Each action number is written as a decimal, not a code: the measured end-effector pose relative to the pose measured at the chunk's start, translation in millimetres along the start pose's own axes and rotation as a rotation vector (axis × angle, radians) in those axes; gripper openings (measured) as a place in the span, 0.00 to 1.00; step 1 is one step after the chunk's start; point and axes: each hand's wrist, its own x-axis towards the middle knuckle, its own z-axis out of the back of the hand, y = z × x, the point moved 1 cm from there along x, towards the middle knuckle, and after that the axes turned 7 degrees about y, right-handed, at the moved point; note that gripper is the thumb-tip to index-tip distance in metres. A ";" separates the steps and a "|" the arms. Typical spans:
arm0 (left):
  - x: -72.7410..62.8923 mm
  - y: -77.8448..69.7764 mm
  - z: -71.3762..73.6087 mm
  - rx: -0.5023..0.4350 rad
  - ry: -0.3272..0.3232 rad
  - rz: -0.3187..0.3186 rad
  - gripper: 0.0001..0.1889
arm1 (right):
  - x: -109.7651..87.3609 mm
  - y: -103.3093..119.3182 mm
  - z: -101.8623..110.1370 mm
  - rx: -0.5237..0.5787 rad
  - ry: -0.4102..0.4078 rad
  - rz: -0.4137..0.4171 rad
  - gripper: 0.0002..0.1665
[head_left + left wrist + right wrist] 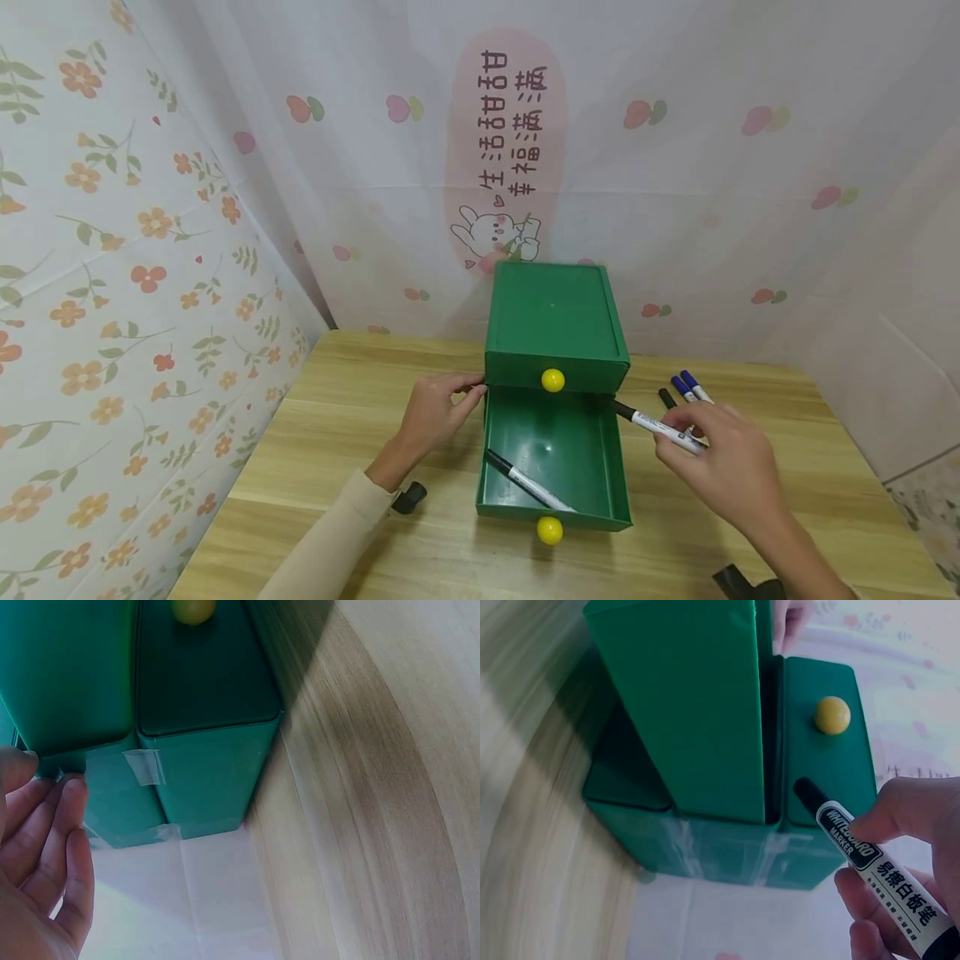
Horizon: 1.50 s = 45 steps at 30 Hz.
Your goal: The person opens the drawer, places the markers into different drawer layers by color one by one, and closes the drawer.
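Head view: pulled-out green drawer (pixel 592 521) nearest, drawer marker (pixel 536 486) lying slantwise inside. Just beyond, right hand (pixel 723 462) pinches held marker (pixel 651 423), black cap near the cabinet's (pixel 555 308) front right, while left hand (pixel 438 412), fingers loosely bent, touches its left edge. Farther off, blue-capped markers (pixel 699 392) and a black-capped one (pixel 667 399) lie on the counter (pixel 757 408), patterned curtain (pixel 375 275) behind.
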 end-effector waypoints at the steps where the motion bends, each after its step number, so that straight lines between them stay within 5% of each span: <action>1: 0.4 0.0 0.0 0.001 0.001 0.001 0.09 | 1.8 1.6 -1.1 0.006 0.006 0.009 0.11; 14: 0.9 0.0 -0.3 0.002 0.000 -0.002 0.08 | 26.4 32.2 -15.5 0.018 0.104 0.111 0.11; 27: 0.7 -0.3 0.3 0.014 -0.011 -0.009 0.08 | 52.4 65.2 -24.8 -0.105 0.253 0.305 0.10; 45: 1.1 -3.3 1.5 -0.001 0.007 0.022 0.09 | 66.6 92.3 -45.0 -0.286 0.422 0.430 0.13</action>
